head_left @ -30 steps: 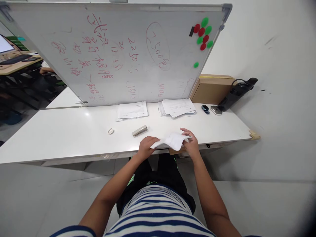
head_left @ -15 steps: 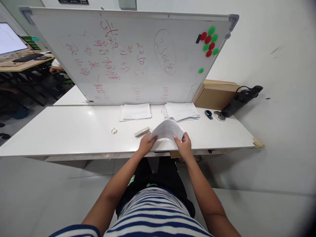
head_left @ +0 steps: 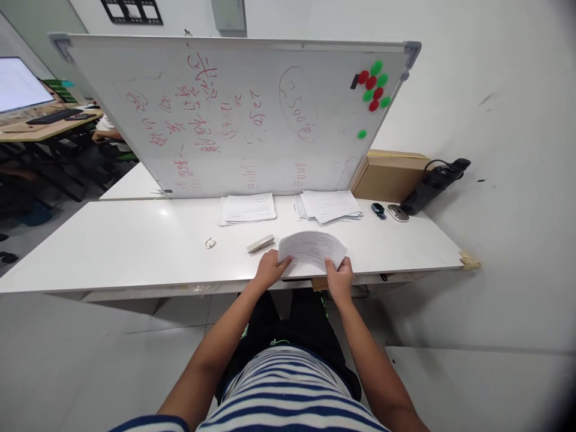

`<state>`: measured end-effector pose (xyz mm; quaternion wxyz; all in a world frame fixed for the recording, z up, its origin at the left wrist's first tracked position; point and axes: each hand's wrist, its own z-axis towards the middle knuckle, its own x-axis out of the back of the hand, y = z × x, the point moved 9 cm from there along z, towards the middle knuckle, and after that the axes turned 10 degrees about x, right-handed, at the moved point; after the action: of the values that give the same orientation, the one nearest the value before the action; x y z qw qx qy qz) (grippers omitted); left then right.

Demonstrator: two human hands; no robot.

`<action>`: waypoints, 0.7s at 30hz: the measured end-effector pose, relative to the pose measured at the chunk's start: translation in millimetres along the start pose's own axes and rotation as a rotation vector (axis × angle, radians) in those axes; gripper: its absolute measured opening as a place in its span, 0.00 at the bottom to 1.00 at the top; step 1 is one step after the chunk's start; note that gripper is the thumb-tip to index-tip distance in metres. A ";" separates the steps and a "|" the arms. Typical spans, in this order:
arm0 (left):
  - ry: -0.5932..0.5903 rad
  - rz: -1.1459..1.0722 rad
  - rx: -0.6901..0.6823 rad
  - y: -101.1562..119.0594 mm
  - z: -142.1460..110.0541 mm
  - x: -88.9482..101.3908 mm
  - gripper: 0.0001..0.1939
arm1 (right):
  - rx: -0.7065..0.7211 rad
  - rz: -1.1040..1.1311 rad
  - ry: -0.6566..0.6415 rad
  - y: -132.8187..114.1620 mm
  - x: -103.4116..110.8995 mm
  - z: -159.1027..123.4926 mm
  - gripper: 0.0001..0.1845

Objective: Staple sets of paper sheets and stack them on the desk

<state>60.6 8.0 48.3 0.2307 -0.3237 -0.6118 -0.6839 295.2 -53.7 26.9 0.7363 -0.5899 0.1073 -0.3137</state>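
Two hands (head_left: 270, 268) (head_left: 339, 279) hold paper (head_left: 309, 246); box (head_left: 387, 180) contents hidden.

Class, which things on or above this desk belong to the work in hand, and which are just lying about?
Probably in the work:
curved paper, held in left hand and right hand
left paper stack; right paper stack
stapler, near the left hand

Seemingly just lying about:
mouse
dark watch-like item
black bottle
cardboard box
small white item
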 end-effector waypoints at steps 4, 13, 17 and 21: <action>-0.154 -0.033 -0.054 8.5 -8.9 -3.3 0.22 | -0.013 -0.010 -0.074 -1.3 2.0 -11.3 0.23; 0.107 0.312 0.014 -9.9 29.0 40.0 0.18 | -0.285 0.263 -0.123 35.6 18.7 -37.3 0.25; -0.005 0.486 0.096 -33.8 42.8 39.3 0.16 | -0.391 0.356 -0.166 45.5 15.9 -55.4 0.23; -0.297 0.395 0.014 -37.8 39.0 25.9 0.12 | -0.461 0.403 -0.244 46.4 8.2 -70.9 0.22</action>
<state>22.2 54.1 42.8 0.2696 -0.5322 -0.5685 -0.5664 279.7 -110.4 -34.8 0.6379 -0.7413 0.2010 -0.0561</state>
